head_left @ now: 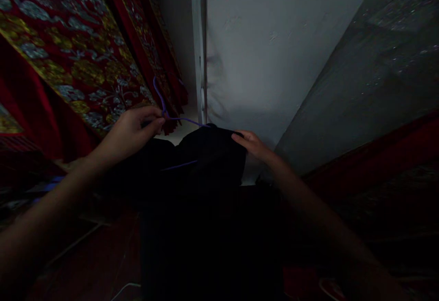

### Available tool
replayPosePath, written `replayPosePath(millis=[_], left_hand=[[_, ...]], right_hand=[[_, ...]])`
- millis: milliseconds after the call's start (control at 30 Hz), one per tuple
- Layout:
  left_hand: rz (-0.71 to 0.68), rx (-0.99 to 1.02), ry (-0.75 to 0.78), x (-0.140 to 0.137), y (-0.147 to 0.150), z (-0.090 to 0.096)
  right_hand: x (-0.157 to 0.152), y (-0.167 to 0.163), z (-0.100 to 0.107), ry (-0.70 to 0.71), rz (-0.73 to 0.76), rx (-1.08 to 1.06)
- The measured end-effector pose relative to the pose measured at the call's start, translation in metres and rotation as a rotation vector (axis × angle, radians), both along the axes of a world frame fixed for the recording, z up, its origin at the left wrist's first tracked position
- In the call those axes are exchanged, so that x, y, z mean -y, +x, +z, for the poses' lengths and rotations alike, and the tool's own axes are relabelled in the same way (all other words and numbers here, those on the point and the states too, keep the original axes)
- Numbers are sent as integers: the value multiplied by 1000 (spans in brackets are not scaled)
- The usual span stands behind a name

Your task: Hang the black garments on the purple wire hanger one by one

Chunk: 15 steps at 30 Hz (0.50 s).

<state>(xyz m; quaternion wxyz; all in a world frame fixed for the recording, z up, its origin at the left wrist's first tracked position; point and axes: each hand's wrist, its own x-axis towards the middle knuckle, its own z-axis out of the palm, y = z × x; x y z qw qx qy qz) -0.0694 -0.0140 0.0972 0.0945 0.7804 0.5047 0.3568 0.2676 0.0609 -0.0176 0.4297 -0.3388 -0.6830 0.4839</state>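
A thin purple clothes hanger (187, 119) has its hook pointing up and away. My left hand (139, 126) pinches it just below the hook. One sloping arm of the hanger runs right into a black garment (216, 150), and a purple strip shows lower down across the dark cloth. At the garment's upper right edge, my right hand (252, 144) grips the fabric between thumb and fingers. The cloth hangs down between both hands, and its lower part merges with the dark area below, so its outline is lost there.
Red cloth embroidered in gold and silver (78, 58) hangs at the left. A pale wall (264, 45) with a narrow vertical strip (198, 40) stands ahead. Clear plastic sheeting (387, 58) covers the right side, with a red band (387, 147) below it. The light is dim.
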Motion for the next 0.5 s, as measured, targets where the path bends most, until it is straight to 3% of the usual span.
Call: replayPosePath(millis=[67, 200, 267, 333, 400, 500], left_hand=[[51, 44, 195, -18, -2, -9], [180, 76, 638, -32, 6, -25], [146, -19, 736, -29, 16, -34], [16, -164, 656, -27, 28, -46], [-89, -291, 446, -28, 39, -63], [-111, -380, 105, -35, 50, -97]], right_hand=[[-12, 0, 10, -50, -96, -189], [-51, 0, 43, 162, -320, -450], [-65, 2, 56, 233, -362, -492], [-69, 7, 61, 272, -411, -517], [-61, 13, 57, 282, -460, -547], [-36, 22, 36, 218, -503, -578]])
